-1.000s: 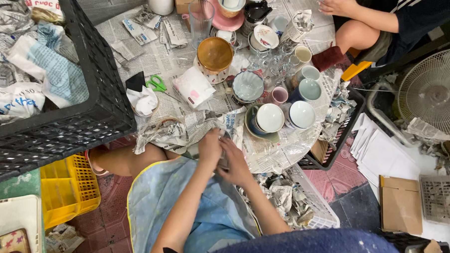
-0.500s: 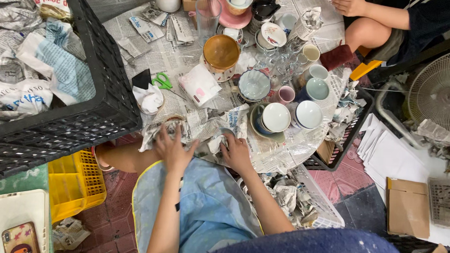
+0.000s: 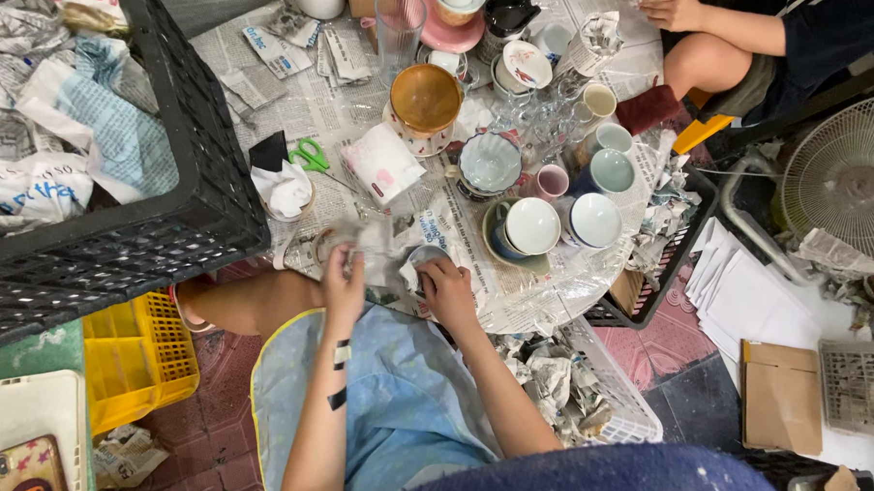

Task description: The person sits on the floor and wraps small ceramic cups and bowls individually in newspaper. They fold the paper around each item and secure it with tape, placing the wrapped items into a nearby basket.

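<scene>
Wrapping step, looks like: left hand (image 3: 343,289) pinches the crumpled sheet of newsprint (image 3: 383,258) at the table edge (image 3: 512,316), right hand (image 3: 445,286) curled round a small blue-rimmed ceramic cup (image 3: 422,257) w/ paper half over it. Next move prob. needs paper folded tight round the cup.

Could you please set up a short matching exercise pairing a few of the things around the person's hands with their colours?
Things:
1. scissors
2. crate
3. big bowl
4. small cup

Colours:
A. pink
B. green handles
C. yellow
D. brown inside

Pairs: 1-B, 2-C, 3-D, 4-A
</scene>
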